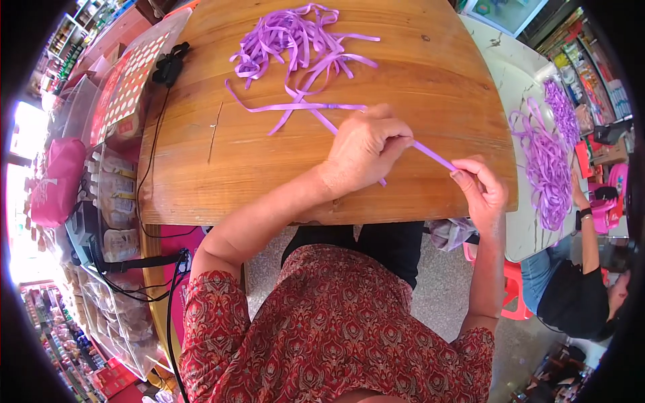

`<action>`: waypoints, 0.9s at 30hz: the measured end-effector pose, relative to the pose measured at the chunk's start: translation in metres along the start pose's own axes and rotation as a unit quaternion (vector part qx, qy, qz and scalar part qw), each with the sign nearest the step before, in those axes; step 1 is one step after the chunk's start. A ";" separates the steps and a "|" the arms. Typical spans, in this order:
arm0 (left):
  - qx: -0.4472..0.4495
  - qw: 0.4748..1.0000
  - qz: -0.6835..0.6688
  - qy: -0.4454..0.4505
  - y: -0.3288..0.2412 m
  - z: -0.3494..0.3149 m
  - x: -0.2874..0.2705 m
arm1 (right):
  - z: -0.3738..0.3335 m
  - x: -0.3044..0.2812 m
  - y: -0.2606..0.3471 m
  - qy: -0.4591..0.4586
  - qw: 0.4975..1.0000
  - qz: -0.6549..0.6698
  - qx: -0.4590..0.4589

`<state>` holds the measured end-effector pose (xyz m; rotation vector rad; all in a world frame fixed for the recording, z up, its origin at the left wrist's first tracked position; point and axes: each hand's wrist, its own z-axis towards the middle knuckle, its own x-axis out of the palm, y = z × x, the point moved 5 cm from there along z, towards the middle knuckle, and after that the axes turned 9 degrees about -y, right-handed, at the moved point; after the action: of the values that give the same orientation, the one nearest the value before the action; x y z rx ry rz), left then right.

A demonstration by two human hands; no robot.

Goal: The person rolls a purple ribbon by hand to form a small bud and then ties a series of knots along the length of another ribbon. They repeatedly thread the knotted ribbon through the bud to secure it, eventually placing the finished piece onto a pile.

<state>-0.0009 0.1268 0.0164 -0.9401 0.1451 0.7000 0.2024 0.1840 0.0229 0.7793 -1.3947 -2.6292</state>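
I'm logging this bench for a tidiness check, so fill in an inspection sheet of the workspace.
Surface: wooden table, grain and knots showing.
Job's things: purple ribbon in use; tangled purple pile farther back.
Clutter: pink pouch and packages left of the table.
Hands: left hand and right hand both pinch the ribbon, taut between them.
Cables: black cables at the table's left side.
Surroundings: co-worker at right, beside a white table bearing more ribbons.

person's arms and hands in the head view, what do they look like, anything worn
Left hand and right hand are ungloved, with no watch visible; the forearms are bare up to red, ornately patterned sleeves ending near the elbows.
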 end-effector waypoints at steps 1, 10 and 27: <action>0.104 0.990 0.091 -0.019 -0.005 0.002 -0.007 | 0.000 0.002 0.003 0.012 1.000 -0.018 -0.015; -0.005 0.996 -0.084 -0.004 -0.023 -0.007 0.010 | 0.014 0.036 0.031 0.023 0.990 -0.046 -0.131; -0.248 0.935 -0.252 -0.010 0.007 -0.021 0.015 | 0.012 0.021 0.000 -0.033 0.983 0.143 0.107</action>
<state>0.0106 0.1204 -0.0069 -1.3853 -0.3012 0.2635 0.1786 0.1877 0.0198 0.4686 -1.6850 -2.3332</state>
